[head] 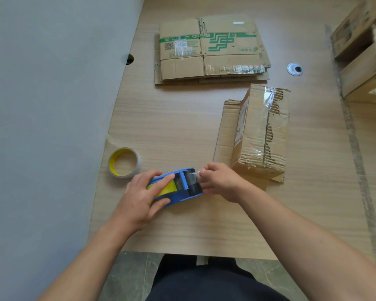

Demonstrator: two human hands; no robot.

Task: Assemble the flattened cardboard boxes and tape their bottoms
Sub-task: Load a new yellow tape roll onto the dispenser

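Observation:
A blue tape dispenser (178, 187) with a yellow-cored roll lies on the wooden table near the front edge. My left hand (139, 198) grips its body from the left. My right hand (219, 181) pinches the clear tape end at the dispenser's right tip. Just right of my right hand stands an assembled cardboard box (263, 131), bottom up, its torn flaps closed along a centre seam with old tape bits. A stack of flattened cardboard boxes (211, 51) with green print lies at the back of the table.
A spare tape roll (124, 162) with a yellow core lies left of the dispenser. A metal cable grommet (294, 69) sits in the table at back right. More cardboard boxes (360, 51) are piled at the right edge. A grey wall borders the left.

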